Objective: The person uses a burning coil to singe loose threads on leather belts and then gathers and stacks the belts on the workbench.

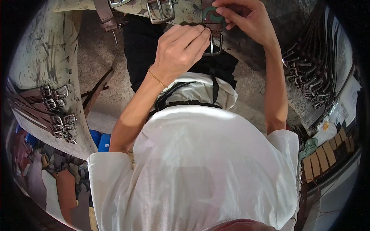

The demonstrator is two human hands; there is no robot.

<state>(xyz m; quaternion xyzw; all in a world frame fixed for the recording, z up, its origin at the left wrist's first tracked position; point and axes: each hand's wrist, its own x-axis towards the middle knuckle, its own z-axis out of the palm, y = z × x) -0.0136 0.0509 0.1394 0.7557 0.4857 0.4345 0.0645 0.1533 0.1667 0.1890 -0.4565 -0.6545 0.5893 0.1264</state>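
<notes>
A brown leather belt [216,26] with a silver buckle [216,45] runs across the top edge of the bench. My left hand [181,50] has its fingers closed, the tips at the belt's left edge just above the buckle. A dark greenish piece [192,24] shows partly behind those fingers; its kind is unclear. Between thumb and fingers, my right hand [246,19] pinches a green curved piece [211,14] lying over the belt. Left of my left hand is another large buckle [160,11].
Belts with buckles [58,111] hang over the pale surface at left. Many dark belts [308,73] hang at right. Leather scraps [65,188] lie lower left, near blue containers [103,142]. Brown strips [322,158] sit in a box lower right.
</notes>
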